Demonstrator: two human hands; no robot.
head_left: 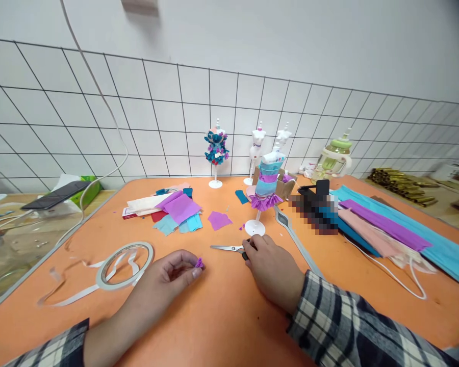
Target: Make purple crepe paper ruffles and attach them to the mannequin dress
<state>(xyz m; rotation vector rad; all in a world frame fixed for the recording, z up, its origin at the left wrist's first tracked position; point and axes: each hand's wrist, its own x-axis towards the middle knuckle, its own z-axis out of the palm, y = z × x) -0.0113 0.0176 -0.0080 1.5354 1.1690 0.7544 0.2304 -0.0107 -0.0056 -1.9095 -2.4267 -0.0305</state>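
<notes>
Between the thumb and fingertips of my left hand (170, 275) is a small scrunched purple paper piece (199, 263). My right hand (273, 267) rests on the table with its fingers curled over the dark handles of a pair of scissors (227, 248). The blades are closed and point left. Just beyond the scissors stands a small white dress form (255, 228), wrapped in light blue and purple crepe paper with a ruffled purple skirt (265, 202). A flat purple paper scrap (219, 220) lies to its left.
Double-sided tape (150, 255) with loose strips lies at left. Behind are cut paper pieces (181, 206), a decorated dress form (217, 148) and plain ones (257, 137). Crepe paper strips (386, 216), a white cord (390, 275) and a bottle (332, 159) occupy the right.
</notes>
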